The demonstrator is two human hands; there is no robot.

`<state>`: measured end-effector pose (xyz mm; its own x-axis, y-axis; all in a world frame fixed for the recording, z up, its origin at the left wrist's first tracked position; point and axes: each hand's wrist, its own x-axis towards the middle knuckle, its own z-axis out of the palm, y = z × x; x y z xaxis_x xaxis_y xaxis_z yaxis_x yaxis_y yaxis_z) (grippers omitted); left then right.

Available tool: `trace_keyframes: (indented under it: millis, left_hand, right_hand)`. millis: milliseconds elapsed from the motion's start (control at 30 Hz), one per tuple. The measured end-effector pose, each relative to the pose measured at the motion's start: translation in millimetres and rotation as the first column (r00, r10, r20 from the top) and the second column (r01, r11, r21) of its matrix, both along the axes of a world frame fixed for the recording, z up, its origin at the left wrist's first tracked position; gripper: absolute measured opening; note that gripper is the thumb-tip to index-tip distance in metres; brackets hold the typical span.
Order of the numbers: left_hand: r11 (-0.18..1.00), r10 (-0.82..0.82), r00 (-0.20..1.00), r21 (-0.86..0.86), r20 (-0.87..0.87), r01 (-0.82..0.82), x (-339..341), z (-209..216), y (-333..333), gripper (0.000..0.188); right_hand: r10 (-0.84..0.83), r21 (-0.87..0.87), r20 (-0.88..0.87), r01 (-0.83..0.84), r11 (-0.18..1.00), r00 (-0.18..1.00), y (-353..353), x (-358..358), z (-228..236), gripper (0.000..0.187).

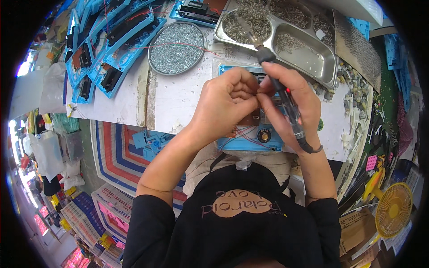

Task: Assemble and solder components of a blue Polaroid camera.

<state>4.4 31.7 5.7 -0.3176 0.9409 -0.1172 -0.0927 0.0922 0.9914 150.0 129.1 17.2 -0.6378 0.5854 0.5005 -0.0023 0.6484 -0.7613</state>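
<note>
A black corded electric screwdriver [290,107] with a small red light lies across the palm of my right hand [297,89], its metal tip pointing up and left. That hand's thumb and fingertip come together with those of my left hand [225,100], which is curled into a pinch. Whatever sits between the fingertips is too small or hidden to make out. Beneath both hands lies a blue plastic housing [243,145], partly covered by them. Inside it show a round black speaker [264,135], a brown board [250,119] and red wires.
A round grey dish [152,60] of small silver screws stands left of my hands. Beyond them is a steel compartment tray [328,73] of small metal parts. More blue housings [109,87] are piled at far left. Small loose pieces [357,102] line the right edge, near a yellow fan [394,210].
</note>
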Motion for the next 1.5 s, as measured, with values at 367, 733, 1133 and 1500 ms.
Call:
trace_keyframes:
  millis: [367,733,1133,1500]
  left_hand:
    - [0.998,0.003,0.913,0.056,-0.408,0.022,-3.7,4.2,-7.0,0.007]
    - [0.993,0.102,0.762,0.109,-0.639,-0.041,6.0,-12.0,-2.1,0.006]
    - [0.987,0.149,0.724,0.145,-0.673,-0.068,3.7,-15.0,-3.1,0.006]
    - [0.984,0.167,0.728,0.164,-0.665,-0.075,3.9,-16.8,-3.7,0.006]
  right_hand:
    - [-0.115,-0.135,-0.078,0.104,0.985,0.990,-3.4,5.8,-14.9,0.057]
    - [-0.161,-0.102,-0.058,0.155,0.983,0.985,-2.9,75.4,-3.1,0.033]
    - [0.124,0.059,0.040,-0.127,0.990,0.991,2.2,81.2,1.9,0.029]
    - [0.112,0.096,0.038,-0.115,0.989,0.993,2.9,73.8,-2.1,0.028]
